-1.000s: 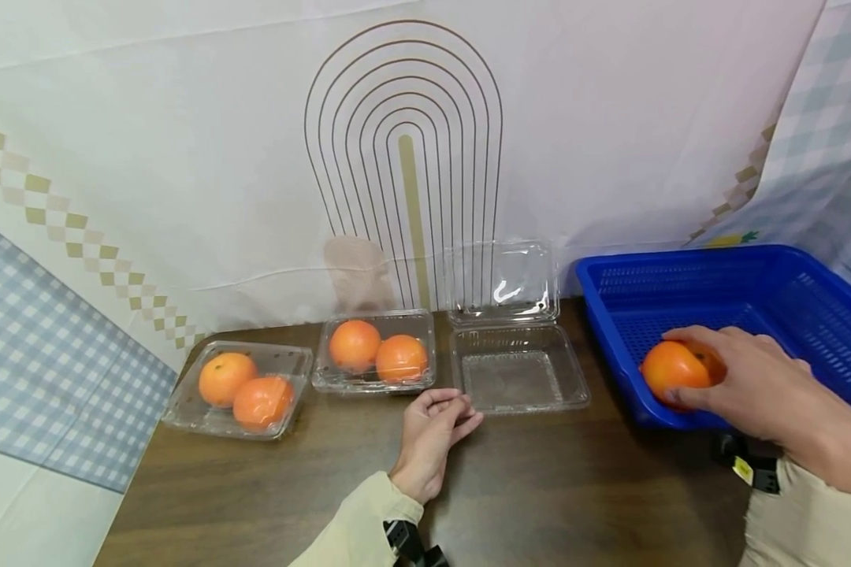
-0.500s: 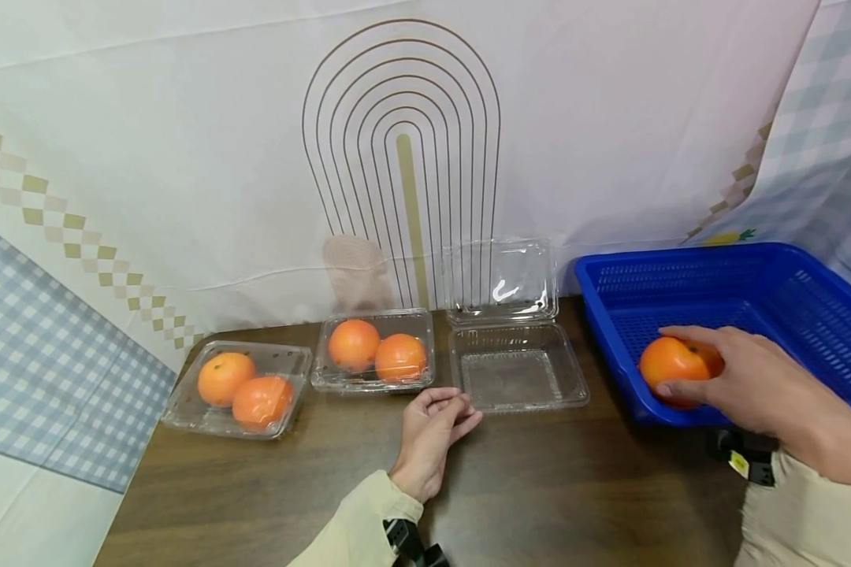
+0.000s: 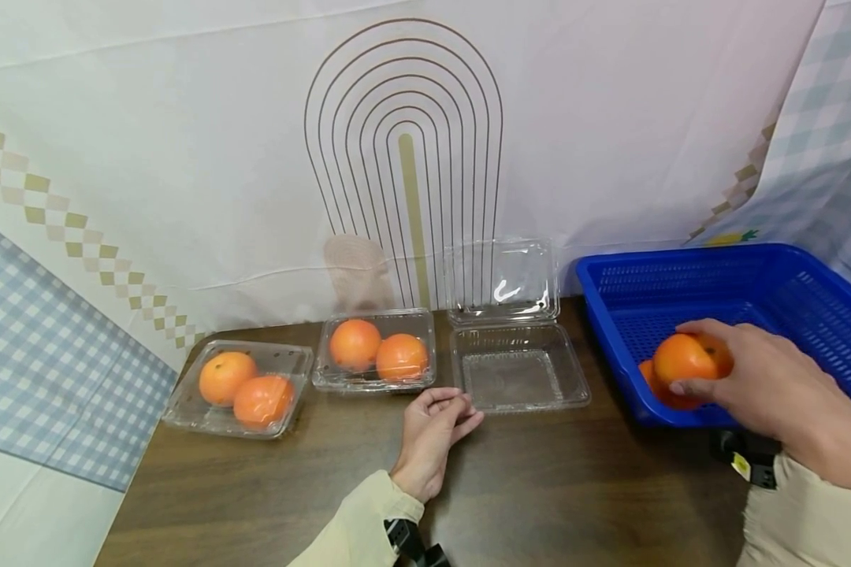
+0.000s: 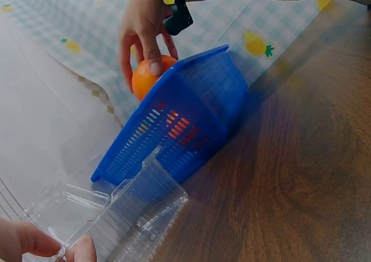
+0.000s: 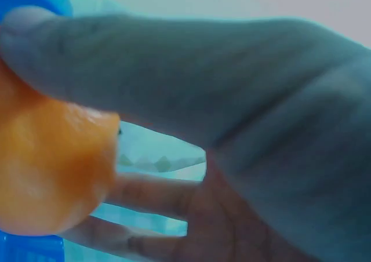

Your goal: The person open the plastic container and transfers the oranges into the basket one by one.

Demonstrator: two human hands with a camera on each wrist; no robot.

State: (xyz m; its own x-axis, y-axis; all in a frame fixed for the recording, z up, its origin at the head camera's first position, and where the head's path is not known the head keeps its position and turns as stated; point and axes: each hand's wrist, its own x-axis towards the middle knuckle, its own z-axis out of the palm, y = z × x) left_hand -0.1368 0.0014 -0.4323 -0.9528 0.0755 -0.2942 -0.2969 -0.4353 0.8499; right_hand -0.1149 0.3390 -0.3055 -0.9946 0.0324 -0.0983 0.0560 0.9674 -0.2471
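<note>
My right hand [image 3: 773,378] grips an orange [image 3: 684,361] between thumb and fingers, just above the near-left rim of the blue basket [image 3: 610,339]. In the right wrist view the thumb and fingers wrap the orange [image 5: 52,163] from both sides. Part of another orange [image 3: 648,384] shows below it in the basket. My left hand [image 3: 429,441] is at the near-left corner of a hinged clear plastic container [image 3: 518,370], whose lid [image 3: 503,276] stands up behind. The left wrist view shows thumb and finger pinching the rim of that container [image 4: 133,215].
Two closed clear containers stand to the left: the middle box [image 3: 418,319] and the far-left box [image 3: 294,362], each with two oranges inside. A printed cloth [image 3: 255,157] hangs behind the brown wooden table [image 3: 539,488].
My right hand has lifted the orange slightly up and right, and another orange now shows beneath it in the basket. The left hand stays at the container's corner.
</note>
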